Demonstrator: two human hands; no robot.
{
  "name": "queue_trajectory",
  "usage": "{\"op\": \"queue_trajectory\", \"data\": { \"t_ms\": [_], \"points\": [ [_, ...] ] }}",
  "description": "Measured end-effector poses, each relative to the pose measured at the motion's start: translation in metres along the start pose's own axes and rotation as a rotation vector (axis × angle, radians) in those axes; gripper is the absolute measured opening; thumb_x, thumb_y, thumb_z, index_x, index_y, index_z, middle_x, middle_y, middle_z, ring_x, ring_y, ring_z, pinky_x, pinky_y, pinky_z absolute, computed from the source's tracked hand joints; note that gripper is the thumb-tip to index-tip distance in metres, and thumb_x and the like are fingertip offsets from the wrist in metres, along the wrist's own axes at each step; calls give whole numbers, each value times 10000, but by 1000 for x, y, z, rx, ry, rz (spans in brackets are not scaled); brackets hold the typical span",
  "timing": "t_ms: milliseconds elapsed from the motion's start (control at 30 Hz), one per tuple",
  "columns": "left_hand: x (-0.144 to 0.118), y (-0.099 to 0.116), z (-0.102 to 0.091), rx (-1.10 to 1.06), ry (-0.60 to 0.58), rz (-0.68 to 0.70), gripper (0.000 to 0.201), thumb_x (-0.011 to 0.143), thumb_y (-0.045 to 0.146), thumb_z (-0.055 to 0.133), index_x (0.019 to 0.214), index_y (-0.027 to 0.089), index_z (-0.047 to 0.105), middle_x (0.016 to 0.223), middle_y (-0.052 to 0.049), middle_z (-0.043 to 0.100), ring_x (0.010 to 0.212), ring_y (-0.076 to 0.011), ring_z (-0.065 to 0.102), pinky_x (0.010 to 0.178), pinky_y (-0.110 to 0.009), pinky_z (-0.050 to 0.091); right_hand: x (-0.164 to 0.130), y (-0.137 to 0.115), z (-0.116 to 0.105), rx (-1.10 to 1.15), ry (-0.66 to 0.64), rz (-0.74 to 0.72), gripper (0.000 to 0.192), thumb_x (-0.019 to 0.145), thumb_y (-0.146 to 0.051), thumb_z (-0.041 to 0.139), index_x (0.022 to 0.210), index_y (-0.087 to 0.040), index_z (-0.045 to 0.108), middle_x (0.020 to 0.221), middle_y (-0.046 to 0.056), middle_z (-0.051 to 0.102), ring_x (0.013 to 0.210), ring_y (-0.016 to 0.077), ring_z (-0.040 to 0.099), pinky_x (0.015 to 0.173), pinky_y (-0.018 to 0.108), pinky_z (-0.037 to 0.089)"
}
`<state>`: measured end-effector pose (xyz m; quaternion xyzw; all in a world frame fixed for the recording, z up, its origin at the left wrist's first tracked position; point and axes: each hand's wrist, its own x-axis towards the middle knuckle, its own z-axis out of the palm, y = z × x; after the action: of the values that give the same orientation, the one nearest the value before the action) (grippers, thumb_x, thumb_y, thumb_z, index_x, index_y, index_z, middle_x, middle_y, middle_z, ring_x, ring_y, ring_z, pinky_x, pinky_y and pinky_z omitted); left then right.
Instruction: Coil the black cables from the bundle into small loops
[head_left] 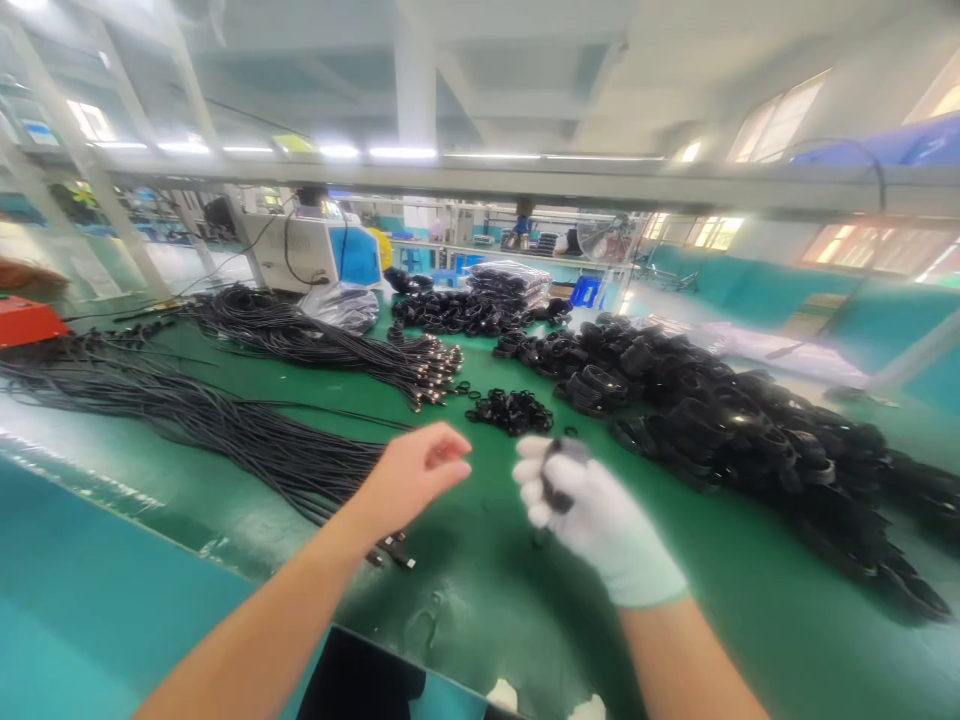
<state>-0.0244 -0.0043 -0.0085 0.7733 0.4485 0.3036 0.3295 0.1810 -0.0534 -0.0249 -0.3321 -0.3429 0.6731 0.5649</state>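
My left hand (420, 465) is bare and hovers above the green work surface, with thumb and curved fingers a little apart and nothing visible between them. To its right, my right hand (592, 510) wears a white glove and is closed around a small black coil (556, 480); blur and the fingers hide its exact kind. Just beyond the hands lies a small heap of thin black rings (514, 410). Under and left of my left wrist runs a long bundle of black cables (247, 430), with plug ends (397, 552) showing below the wrist.
A second cable bundle (330, 345) with metal-tipped ends lies farther back. A large mound of black coiled pieces (705, 410) spreads along the right, and another pile (465, 312) sits behind. A white-and-blue machine (315, 255) stands at the back left, near a red box (30, 320).
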Motion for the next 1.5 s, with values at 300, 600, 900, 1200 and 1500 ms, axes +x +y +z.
{"op": "queue_trajectory", "data": {
  "t_ms": [300,600,900,1200,1500],
  "points": [
    [31,-1,86,199,-416,267,52,710,227,614,753,207,635,764,7,610,699,-159,561,637,-243,397,-2,-33,-40,78,241,-216,333,745,-320,690,1029,-193,571,987,80,667,963,269,639,777,408,539],
    [19,3,69,-497,-299,-79,163,865,315,422,783,178,457,660,21,492,584,-110,479,600,-233,394,7,-10,-18,-205,255,-145,425,686,-275,732,1026,-149,511,663,-14,598,455,81,516,396,205,407],
    [5,-8,74,-724,-127,-198,361,772,498,558,669,169,449,569,54,450,491,-81,403,495,-209,308,17,28,14,-229,290,-90,369,589,-215,681,893,-161,479,477,-84,495,310,57,386,285,174,283],
    [-12,-2,31,-1056,-267,-188,297,749,482,541,752,189,487,692,16,566,397,-58,345,424,-214,244,2,19,13,166,-324,147,390,535,-206,759,850,-165,532,621,-24,557,387,68,496,313,146,309],
    [-2,3,-9,105,-469,46,32,666,232,607,655,212,628,775,21,582,753,-166,545,649,-225,347,3,20,17,-207,-254,93,345,574,-94,641,896,-144,527,562,-45,563,364,74,482,330,171,387]
  ]
}}
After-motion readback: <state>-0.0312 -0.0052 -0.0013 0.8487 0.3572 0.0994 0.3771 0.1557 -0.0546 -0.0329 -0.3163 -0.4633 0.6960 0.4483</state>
